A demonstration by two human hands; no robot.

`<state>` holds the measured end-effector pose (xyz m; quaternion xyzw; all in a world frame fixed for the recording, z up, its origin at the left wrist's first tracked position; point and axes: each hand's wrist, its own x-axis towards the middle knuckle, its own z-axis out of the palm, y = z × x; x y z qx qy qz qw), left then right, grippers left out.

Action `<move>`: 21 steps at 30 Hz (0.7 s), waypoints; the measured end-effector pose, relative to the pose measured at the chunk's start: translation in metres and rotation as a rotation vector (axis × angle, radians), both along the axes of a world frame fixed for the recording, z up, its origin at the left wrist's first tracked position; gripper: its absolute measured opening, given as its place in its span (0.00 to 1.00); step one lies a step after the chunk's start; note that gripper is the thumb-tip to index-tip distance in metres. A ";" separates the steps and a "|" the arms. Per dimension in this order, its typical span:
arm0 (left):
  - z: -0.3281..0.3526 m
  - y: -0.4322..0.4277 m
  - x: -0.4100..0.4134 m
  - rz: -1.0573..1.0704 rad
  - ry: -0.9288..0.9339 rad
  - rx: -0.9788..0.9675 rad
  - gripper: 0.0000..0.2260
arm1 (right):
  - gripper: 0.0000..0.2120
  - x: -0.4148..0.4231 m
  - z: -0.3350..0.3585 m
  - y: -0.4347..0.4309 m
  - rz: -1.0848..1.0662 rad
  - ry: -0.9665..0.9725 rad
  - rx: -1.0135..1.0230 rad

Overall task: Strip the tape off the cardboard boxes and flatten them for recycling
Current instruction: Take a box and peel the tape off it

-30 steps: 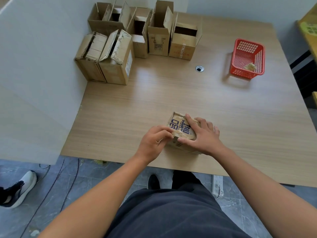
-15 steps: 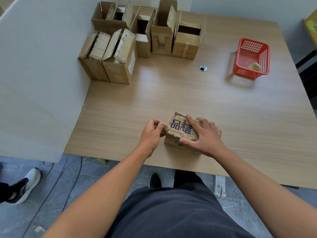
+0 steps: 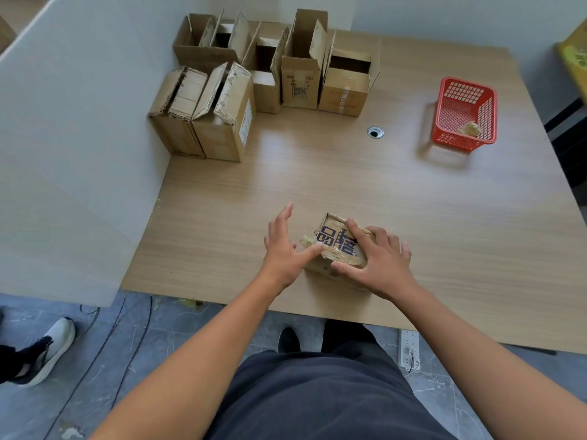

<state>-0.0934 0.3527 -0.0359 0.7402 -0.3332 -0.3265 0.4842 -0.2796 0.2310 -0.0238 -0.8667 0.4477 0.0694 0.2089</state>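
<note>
A small cardboard box (image 3: 333,246) with blue print on top sits near the table's front edge. My right hand (image 3: 378,262) lies over its right and near side, index finger flat on the top and thumb along the front edge, pressing it down. A crumpled strip of yellowish tape (image 3: 307,240) sticks out from the box's left edge. My left hand (image 3: 281,249) is just left of the box with fingers spread and straight; its thumb tip touches the loose tape.
Several opened cardboard boxes (image 3: 222,112) stand at the table's far left against a white partition (image 3: 79,138). A red plastic basket (image 3: 465,114) holding a tape wad sits at the far right. A cable hole (image 3: 375,132) lies mid-table. Someone's shoe (image 3: 44,350) is on the floor left.
My left hand went from curled fingers pinching at the box's left edge to spread, straight fingers. A piece of tape now stands loose at that edge. My right hand stayed on the box.
</note>
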 end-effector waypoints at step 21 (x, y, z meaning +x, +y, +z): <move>-0.010 0.007 0.010 -0.013 0.587 -0.031 0.09 | 0.49 0.013 0.017 0.001 0.035 0.076 0.035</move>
